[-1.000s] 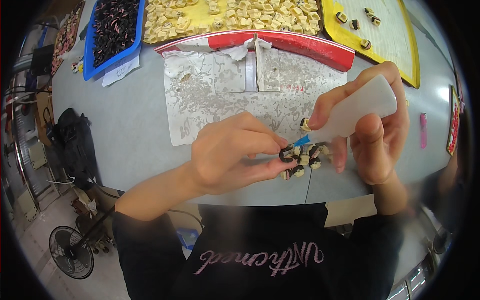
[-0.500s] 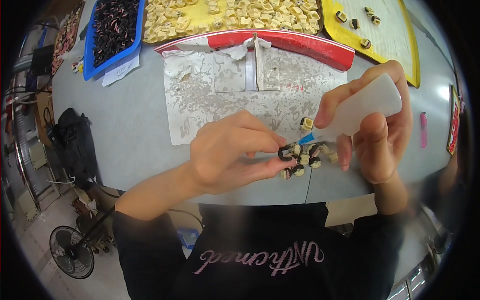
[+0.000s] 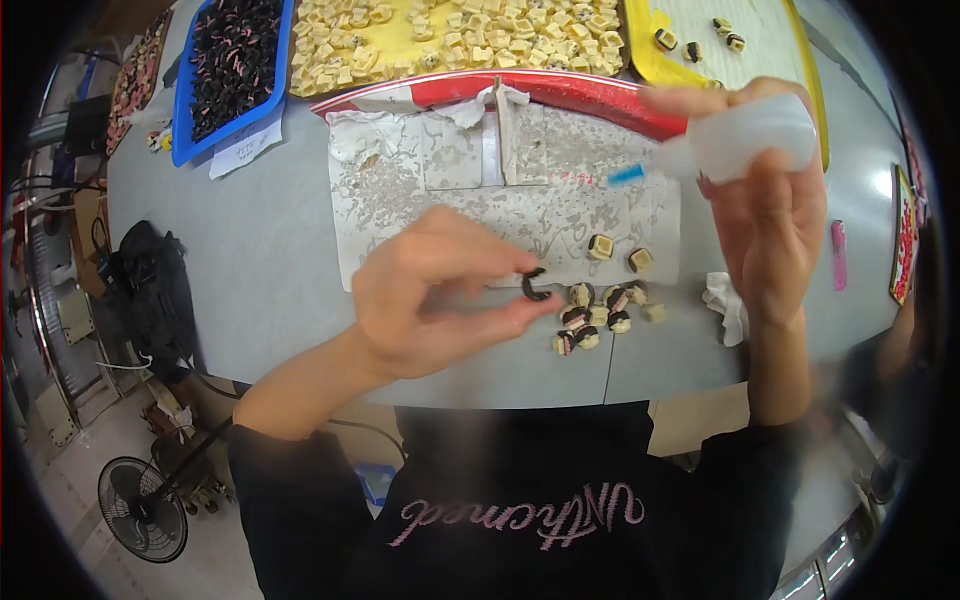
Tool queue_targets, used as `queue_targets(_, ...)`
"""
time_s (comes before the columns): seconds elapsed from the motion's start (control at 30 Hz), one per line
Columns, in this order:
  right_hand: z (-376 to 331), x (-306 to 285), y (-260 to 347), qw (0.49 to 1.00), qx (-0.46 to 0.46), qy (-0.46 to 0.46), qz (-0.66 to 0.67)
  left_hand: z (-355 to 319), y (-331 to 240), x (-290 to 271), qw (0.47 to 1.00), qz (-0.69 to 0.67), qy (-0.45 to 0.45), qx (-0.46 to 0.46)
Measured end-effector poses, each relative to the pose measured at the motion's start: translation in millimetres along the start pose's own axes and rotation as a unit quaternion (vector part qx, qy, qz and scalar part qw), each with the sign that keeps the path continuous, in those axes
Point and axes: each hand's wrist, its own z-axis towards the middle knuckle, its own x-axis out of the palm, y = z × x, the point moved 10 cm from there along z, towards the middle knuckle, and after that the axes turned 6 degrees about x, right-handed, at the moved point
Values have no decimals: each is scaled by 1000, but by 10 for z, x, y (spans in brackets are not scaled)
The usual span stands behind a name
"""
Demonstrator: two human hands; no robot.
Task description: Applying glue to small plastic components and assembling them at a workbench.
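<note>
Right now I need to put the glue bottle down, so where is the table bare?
Bare grey table lies left of the stained paper sheet, below the blue tray. A smaller patch lies between the crumpled tissue and pink marker. Crowded: the small parts cluster.

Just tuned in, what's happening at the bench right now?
A person's left hand pinches a small black C-shaped ring above the grey table. The right hand holds a white squeeze bottle raised, its blue nozzle pointing left. A cluster of small cream and black parts lies by the stained paper sheet.
</note>
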Motion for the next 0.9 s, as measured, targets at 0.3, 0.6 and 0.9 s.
queue_targets(0.3,-39,132,28,927,-29,113,-357,7,25,-113,998,57,-20,-9)
queue_targets(0.6,-11,-699,194,850,19,2,-526,-2,29,-226,995,70,-73,10)
queue_targets(0.9,-264,-795,-182,766,240,77,-592,3,96,-202,994,85,-71,-13)
